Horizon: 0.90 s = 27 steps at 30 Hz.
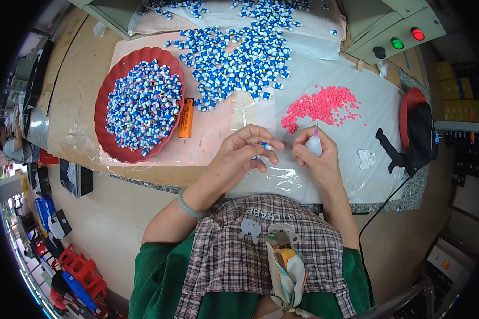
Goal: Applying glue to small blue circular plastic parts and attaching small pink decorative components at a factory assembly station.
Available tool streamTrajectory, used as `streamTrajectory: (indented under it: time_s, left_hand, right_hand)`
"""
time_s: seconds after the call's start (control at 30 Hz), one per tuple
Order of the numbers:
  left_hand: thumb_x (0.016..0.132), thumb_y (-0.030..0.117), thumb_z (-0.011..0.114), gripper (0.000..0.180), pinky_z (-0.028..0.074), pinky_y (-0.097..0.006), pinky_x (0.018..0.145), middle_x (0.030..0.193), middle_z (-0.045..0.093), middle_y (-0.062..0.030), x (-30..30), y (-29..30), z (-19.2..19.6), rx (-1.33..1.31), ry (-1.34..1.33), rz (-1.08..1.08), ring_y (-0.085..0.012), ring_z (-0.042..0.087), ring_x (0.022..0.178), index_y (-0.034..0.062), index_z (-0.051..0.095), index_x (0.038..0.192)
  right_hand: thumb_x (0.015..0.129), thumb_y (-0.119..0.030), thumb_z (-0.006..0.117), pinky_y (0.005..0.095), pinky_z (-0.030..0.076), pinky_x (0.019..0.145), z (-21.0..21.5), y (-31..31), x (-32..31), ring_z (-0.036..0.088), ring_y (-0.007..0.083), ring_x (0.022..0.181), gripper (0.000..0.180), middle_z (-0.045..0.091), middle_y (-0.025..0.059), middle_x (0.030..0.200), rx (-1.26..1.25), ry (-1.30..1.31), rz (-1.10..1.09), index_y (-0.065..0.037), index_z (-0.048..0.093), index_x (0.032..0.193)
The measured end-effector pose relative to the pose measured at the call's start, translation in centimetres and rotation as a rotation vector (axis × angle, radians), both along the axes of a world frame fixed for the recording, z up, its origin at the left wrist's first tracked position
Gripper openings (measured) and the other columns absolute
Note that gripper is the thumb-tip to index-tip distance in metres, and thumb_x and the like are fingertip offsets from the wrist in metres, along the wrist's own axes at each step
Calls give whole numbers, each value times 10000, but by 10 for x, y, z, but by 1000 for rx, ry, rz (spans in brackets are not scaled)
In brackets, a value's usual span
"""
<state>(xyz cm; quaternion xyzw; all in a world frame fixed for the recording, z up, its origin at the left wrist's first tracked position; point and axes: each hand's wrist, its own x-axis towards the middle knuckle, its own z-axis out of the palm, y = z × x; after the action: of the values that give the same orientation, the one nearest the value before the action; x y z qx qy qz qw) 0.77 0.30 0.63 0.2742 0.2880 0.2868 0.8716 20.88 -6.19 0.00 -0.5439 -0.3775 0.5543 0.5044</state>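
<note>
My left hand pinches a small blue-and-white piece between thumb and fingers over the clear plastic sheet. My right hand grips a small white squeeze bottle with a purple tip, its nozzle pointing up, a short way right of the piece. A pile of small pink pieces lies just beyond my right hand. A large heap of blue-and-white pieces spreads across the far middle of the table.
A red oval tray at the left is full of blue-and-white pieces, with an orange cylinder beside it. A black cloth and bag lie at the right, and a grey box with red and green buttons stands at the back right.
</note>
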Motion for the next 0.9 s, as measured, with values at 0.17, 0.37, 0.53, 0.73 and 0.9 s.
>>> streamTrajectory:
  time_s: [0.17, 0.37, 0.53, 0.73, 0.9]
  left_hand:
    - [928, 114, 559, 112, 454, -258, 652, 972, 661, -73, -6, 31, -8, 230, 297, -94, -112, 586, 849, 26, 610, 975]
    - [840, 48, 637, 214, 482, -366, 594, 815, 603, -119, 26, 62, 0, 1558, 902, 91, -290, 610, 679, 14, 636, 1051]
    - [839, 109, 641, 209, 497, -415, 611, 839, 615, -155, 30, 63, 2, 1693, 994, 33, -335, 614, 716, 38, 636, 1036]
    - [966, 153, 532, 222, 381, -207, 587, 761, 547, 15, 24, 48, 15, 795, 551, -227, -59, 448, 661, 21, 650, 1100]
    - [967, 150, 523, 215, 377, -195, 586, 772, 564, 15, 30, 26, 8, 531, 379, -280, -48, 444, 656, 42, 657, 1097]
  right_hand:
    - [864, -46, 623, 200, 366, 491, 4, -1, 2, 502, 62, 583, 115, 646, 80, 815, 13, 89, -53, -46, 557, 959]
    - [865, -40, 609, 203, 367, 502, 5, -11, 14, 495, 61, 591, 119, 629, 69, 824, 12, 174, -116, -52, 558, 972]
    - [819, -13, 661, 243, 450, 626, 10, -23, 33, 561, 115, 682, 111, 612, 50, 827, 142, -346, -196, -6, 601, 912]
    - [769, -16, 678, 333, 482, 683, 32, -58, 92, 620, 291, 732, 152, 622, 140, 839, 107, -1247, -520, 8, 627, 910]
    - [768, -32, 685, 334, 476, 641, 13, -73, 109, 614, 269, 688, 149, 617, 109, 782, 28, -1382, -396, 6, 631, 902]
